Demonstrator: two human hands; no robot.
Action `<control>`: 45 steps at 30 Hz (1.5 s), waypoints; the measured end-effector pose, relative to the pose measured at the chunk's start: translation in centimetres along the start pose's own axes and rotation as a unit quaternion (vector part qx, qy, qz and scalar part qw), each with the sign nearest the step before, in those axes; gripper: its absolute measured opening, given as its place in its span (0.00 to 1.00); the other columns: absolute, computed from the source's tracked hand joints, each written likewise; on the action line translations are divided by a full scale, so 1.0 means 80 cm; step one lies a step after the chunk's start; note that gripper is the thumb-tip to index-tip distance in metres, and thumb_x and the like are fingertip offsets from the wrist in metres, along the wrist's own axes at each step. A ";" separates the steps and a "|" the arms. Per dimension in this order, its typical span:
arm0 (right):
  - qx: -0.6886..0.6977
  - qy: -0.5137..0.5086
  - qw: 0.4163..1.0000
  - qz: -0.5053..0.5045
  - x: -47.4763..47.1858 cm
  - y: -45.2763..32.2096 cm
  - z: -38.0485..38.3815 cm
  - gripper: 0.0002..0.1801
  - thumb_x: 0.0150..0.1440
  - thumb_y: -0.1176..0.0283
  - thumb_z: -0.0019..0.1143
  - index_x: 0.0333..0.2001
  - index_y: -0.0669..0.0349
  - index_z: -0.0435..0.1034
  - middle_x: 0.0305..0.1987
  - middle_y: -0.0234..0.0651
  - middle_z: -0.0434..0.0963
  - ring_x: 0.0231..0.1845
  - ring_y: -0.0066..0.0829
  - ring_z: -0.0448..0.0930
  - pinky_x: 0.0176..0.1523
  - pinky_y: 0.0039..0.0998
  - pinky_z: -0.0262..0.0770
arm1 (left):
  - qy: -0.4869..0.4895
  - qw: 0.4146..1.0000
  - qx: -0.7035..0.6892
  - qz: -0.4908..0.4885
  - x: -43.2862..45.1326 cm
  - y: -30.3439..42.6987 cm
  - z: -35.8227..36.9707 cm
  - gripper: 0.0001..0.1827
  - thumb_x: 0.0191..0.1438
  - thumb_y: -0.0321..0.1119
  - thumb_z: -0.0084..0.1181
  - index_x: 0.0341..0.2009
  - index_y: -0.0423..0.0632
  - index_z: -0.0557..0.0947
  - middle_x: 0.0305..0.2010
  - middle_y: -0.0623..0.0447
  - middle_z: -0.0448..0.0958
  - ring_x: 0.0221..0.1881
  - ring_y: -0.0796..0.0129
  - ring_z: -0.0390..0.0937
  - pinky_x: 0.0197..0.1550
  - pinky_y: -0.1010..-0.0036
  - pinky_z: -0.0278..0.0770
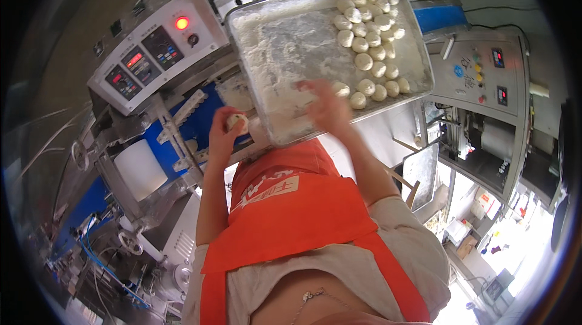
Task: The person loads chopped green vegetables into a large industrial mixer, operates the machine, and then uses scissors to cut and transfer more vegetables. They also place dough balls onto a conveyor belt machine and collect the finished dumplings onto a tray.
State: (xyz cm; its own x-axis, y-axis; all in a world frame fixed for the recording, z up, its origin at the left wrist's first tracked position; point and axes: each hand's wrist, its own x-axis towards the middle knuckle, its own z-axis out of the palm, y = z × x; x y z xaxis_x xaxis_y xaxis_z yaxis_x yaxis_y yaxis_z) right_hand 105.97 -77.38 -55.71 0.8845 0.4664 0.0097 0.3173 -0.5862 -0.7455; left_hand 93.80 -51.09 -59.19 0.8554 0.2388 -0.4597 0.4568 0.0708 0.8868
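My left hand [222, 132] is at the left edge of the tray, over a conveyor, its fingers closed around a round dough ball [238, 125] with a dark spot on top. My right hand [326, 109], blurred by motion, is above the near part of a floured metal tray [300, 34]. Its fingers are spread, and I see nothing in them. Just right of these fingers lies a dough ball [340, 89] on the tray. Several more pale dough balls [363, 61] sit in loose rows over the tray's right half. Loose flour coats the left half.
Left of the tray stands a machine with a control panel [159, 48], a lit red lamp [182, 23], a blue conveyor belt [195, 111] and a white roller [140, 169]. A steel machine cabinet [482, 70] stands at right. Another metal tray [420, 175] leans below it.
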 end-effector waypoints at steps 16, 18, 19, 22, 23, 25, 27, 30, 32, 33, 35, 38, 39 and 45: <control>-0.059 -0.194 0.979 0.023 0.003 -0.046 -0.025 0.38 0.44 0.60 0.70 0.60 0.40 0.65 0.55 0.35 0.71 0.47 0.41 0.80 0.46 0.38 0.78 | 0.011 0.990 0.135 -0.031 -0.007 0.005 0.030 0.23 0.49 0.35 0.67 0.48 0.46 0.75 0.44 0.49 0.79 0.41 0.58 0.78 0.42 0.69 0.77; -0.292 -0.235 0.902 0.216 -0.002 -0.006 -0.055 0.33 0.42 0.60 0.70 0.55 0.42 0.69 0.50 0.35 0.73 0.45 0.42 0.80 0.44 0.39 0.78 | 0.061 0.965 0.255 -0.031 0.015 -0.007 0.001 0.24 0.49 0.36 0.66 0.49 0.45 0.75 0.42 0.46 0.79 0.41 0.55 0.78 0.41 0.67 0.76; -0.278 -0.233 0.918 0.160 -0.004 0.014 -0.064 0.30 0.43 0.60 0.68 0.53 0.42 0.70 0.48 0.36 0.73 0.44 0.43 0.80 0.44 0.39 0.78 | 0.073 0.952 0.295 -0.023 0.022 -0.012 -0.013 0.24 0.48 0.36 0.66 0.49 0.44 0.75 0.41 0.45 0.79 0.41 0.53 0.78 0.40 0.66 0.75; -0.281 -0.271 0.912 0.126 -0.005 0.039 -0.068 0.18 0.48 0.63 0.62 0.45 0.45 0.74 0.43 0.36 0.75 0.41 0.44 0.80 0.41 0.41 0.78 | 0.101 0.784 0.608 0.074 0.020 -0.011 -0.030 0.26 0.48 0.35 0.66 0.52 0.45 0.73 0.47 0.40 0.77 0.47 0.43 0.75 0.44 0.62 0.75; -0.226 -0.224 0.945 0.081 -0.005 0.032 -0.058 0.18 0.48 0.62 0.63 0.45 0.45 0.74 0.43 0.36 0.75 0.40 0.44 0.80 0.41 0.41 0.78 | 0.101 0.824 0.540 0.137 0.010 -0.005 -0.026 0.27 0.49 0.35 0.66 0.53 0.45 0.72 0.48 0.40 0.76 0.48 0.46 0.74 0.45 0.63 0.76; -0.131 -0.166 0.977 0.033 -0.003 0.002 -0.027 0.20 0.47 0.61 0.64 0.46 0.44 0.74 0.44 0.36 0.76 0.37 0.44 0.81 0.40 0.41 0.78 | 0.062 0.896 0.384 0.215 -0.004 0.011 -0.002 0.28 0.51 0.34 0.65 0.56 0.46 0.71 0.50 0.39 0.75 0.50 0.51 0.74 0.47 0.65 0.76; 0.021 -0.198 0.976 -0.086 0.005 -0.034 0.009 0.22 0.49 0.59 0.64 0.49 0.45 0.73 0.48 0.37 0.76 0.42 0.43 0.80 0.44 0.41 0.78 | -0.093 0.995 0.004 0.032 -0.022 0.025 0.022 0.26 0.52 0.33 0.64 0.55 0.46 0.71 0.48 0.42 0.75 0.50 0.58 0.74 0.46 0.67 0.76; -0.001 -0.147 0.989 0.003 0.028 -0.029 0.025 0.24 0.49 0.56 0.63 0.50 0.49 0.72 0.47 0.41 0.78 0.46 0.44 0.80 0.45 0.42 0.77 | -0.059 0.990 -0.098 -0.077 -0.022 0.026 0.021 0.23 0.53 0.34 0.64 0.52 0.46 0.71 0.47 0.46 0.75 0.50 0.68 0.73 0.45 0.71 0.77; -0.074 0.001 0.990 0.119 0.061 0.029 0.003 0.27 0.48 0.51 0.64 0.49 0.53 0.73 0.44 0.47 0.79 0.47 0.45 0.80 0.43 0.42 0.77 | 0.043 0.995 0.034 -0.080 -0.006 0.010 -0.004 0.21 0.52 0.33 0.64 0.48 0.45 0.72 0.49 0.45 0.75 0.48 0.64 0.75 0.44 0.68 0.77; -0.172 0.066 0.976 0.119 0.081 0.068 -0.020 0.29 0.48 0.50 0.63 0.50 0.53 0.72 0.52 0.47 0.77 0.46 0.46 0.80 0.41 0.41 0.78 | 0.042 0.984 0.169 -0.043 0.002 -0.002 -0.020 0.20 0.50 0.31 0.64 0.47 0.45 0.72 0.50 0.42 0.74 0.46 0.57 0.77 0.44 0.64 0.77; -0.385 0.001 0.903 0.192 0.116 0.133 -0.056 0.20 0.55 0.60 0.54 0.51 0.51 0.69 0.58 0.44 0.71 0.42 0.47 0.80 0.36 0.43 0.79 | 0.066 0.889 0.453 0.006 0.016 -0.024 -0.037 0.20 0.47 0.30 0.63 0.46 0.45 0.73 0.51 0.39 0.74 0.47 0.48 0.77 0.45 0.59 0.77; -0.348 -0.037 0.920 0.178 0.140 0.152 -0.084 0.19 0.55 0.66 0.51 0.51 0.49 0.70 0.53 0.43 0.74 0.42 0.47 0.80 0.38 0.42 0.79 | 0.108 0.824 0.552 0.071 0.017 -0.030 -0.026 0.24 0.48 0.34 0.62 0.51 0.47 0.74 0.57 0.38 0.70 0.54 0.43 0.71 0.50 0.59 0.73; -0.311 -0.014 0.939 0.148 0.139 0.135 -0.078 0.18 0.53 0.66 0.52 0.50 0.51 0.70 0.51 0.42 0.75 0.42 0.47 0.80 0.40 0.41 0.79 | 0.094 0.803 0.581 0.097 0.010 -0.022 -0.013 0.25 0.50 0.35 0.62 0.53 0.47 0.74 0.58 0.39 0.69 0.55 0.44 0.71 0.51 0.60 0.73; 0.169 -0.212 0.944 -0.190 0.051 -0.034 0.025 0.19 0.49 0.76 0.59 0.47 0.60 0.72 0.45 0.38 0.78 0.44 0.37 0.80 0.50 0.30 0.73 | -0.033 0.965 -0.261 -0.010 -0.023 0.051 0.055 0.30 0.55 0.36 0.63 0.60 0.50 0.68 0.51 0.52 0.74 0.52 0.69 0.73 0.50 0.73 0.75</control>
State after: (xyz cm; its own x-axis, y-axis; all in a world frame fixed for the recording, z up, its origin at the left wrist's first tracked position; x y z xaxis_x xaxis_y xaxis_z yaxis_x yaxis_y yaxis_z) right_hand 108.02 -72.57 -54.98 0.4903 0.8653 0.1043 0.3932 -0.1128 -0.9125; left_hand 95.20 -55.53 -54.98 0.8695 0.1704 -0.4636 0.3031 0.5570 0.7732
